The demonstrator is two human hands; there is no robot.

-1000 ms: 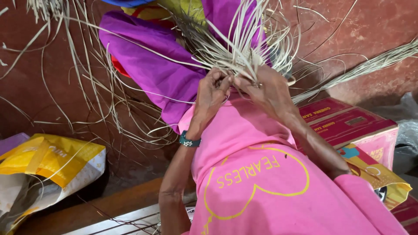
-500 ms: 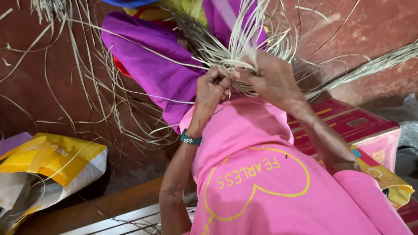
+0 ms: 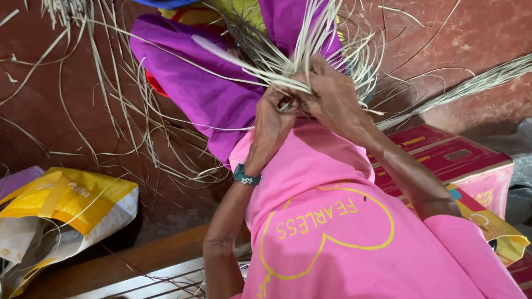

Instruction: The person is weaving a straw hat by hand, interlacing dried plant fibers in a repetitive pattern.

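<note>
Head view, from left to right: a yellow and white woven sack [image 3: 61, 213] lies on the red floor [image 3: 66, 111], with loose pale strands [image 3: 133, 133] scattered towards the purple cloth [image 3: 205, 94] over the person's lap. Next comes the left hand [image 3: 271, 124], a teal wristband [image 3: 246, 176] on its wrist, its fingers curled narrow around the gathered bundle of pale reed strips [image 3: 291, 75]. Just beside it, touching the same knot, the right hand [image 3: 335, 99] clamps the bundle from the other side. The strips fan up and away from both hands, their long axis running towards the top of the picture, so the free ends lie beyond the fingertips and about equally near each hand. Farther right sits a red cardboard box [image 3: 454, 160].
</note>
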